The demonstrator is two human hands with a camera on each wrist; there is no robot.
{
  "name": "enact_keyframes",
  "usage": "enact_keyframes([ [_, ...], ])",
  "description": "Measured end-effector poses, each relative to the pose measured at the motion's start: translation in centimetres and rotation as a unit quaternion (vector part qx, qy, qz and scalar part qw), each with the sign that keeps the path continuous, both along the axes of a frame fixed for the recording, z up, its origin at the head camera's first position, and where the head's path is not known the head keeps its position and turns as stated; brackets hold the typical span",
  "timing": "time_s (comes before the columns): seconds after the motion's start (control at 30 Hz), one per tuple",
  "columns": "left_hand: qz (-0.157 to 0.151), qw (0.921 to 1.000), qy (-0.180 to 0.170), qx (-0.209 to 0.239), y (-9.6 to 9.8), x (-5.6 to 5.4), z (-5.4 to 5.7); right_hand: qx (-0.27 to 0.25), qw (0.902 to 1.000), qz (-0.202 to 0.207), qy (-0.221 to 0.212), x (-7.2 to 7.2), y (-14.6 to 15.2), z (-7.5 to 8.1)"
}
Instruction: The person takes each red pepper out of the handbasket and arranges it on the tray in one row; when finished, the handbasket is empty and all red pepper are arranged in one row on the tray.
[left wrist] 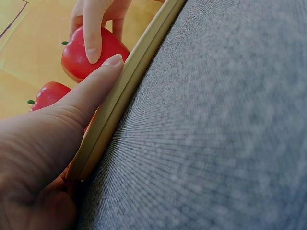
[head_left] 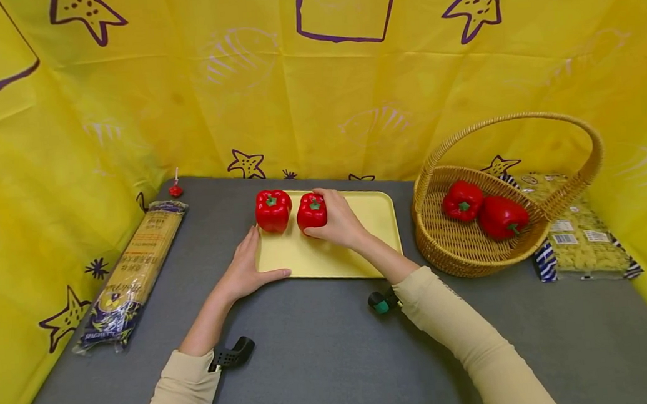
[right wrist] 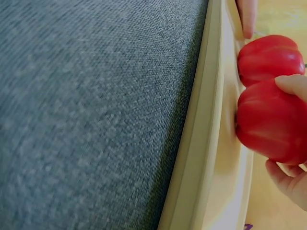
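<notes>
A pale yellow tray [head_left: 370, 224] lies on the grey table. My right hand [head_left: 338, 220] grips a red bell pepper [head_left: 311, 211] over the tray, with thumb and fingers on its two sides. In the right wrist view this held pepper [right wrist: 271, 122] overlaps the other one. That second red bell pepper [head_left: 273, 211] stands at the tray's left end, its green stem up. My left hand [head_left: 246, 267] spans the tray's near left corner, fingers straight along the left edge and thumb at the front rim. The thumb [left wrist: 98, 86] lies along the rim in the left wrist view.
A wicker basket [head_left: 457, 258] with a tall handle stands right of the tray, holding two red bell peppers [head_left: 502, 216]. Behind it lies a bag of pasta [head_left: 582, 240]. A spaghetti pack [head_left: 137, 271] lies at the left. A small red object [head_left: 175, 190] sits in the back left corner.
</notes>
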State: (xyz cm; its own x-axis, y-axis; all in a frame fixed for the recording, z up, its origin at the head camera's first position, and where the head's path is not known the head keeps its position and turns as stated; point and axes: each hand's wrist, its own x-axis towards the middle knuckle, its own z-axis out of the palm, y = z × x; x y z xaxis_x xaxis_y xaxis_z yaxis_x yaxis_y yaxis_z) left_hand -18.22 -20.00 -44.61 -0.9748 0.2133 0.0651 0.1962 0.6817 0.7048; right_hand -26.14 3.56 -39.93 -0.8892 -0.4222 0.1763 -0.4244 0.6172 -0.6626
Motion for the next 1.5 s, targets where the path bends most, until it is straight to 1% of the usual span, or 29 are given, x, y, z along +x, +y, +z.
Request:
enact_keyframes([
  [0.17,0.001,1.0000,-0.009,-0.002,0.1,0.1,0.0,-0.011,0.9998,0.001,-0.014,0.0,-0.2,-0.2],
  [0.3,0.001,1.0000,-0.005,-0.003,0.1,0.1,0.0,-0.018,0.9996,0.002,-0.020,-0.2,-0.4,-0.4],
  [0.5,0.000,1.0000,0.004,-0.002,0.0,0.1,0.1,-0.030,0.9994,0.008,-0.013,-0.4,-0.8,-0.5],
  [0.83,-0.001,1.0000,0.003,-0.002,0.0,0.1,0.1,-0.043,0.9990,0.010,-0.002,-0.3,-1.0,-0.9],
  [1.33,-0.002,1.0000,0.006,-0.005,0.0,0.1,0.2,-0.045,0.9987,0.012,-0.019,-0.2,-0.7,-1.0],
  [1.5,0.000,1.0000,0.002,-0.005,0.0,0.1,0.2,-0.044,0.9988,0.015,-0.015,-0.1,-0.5,-0.9],
])
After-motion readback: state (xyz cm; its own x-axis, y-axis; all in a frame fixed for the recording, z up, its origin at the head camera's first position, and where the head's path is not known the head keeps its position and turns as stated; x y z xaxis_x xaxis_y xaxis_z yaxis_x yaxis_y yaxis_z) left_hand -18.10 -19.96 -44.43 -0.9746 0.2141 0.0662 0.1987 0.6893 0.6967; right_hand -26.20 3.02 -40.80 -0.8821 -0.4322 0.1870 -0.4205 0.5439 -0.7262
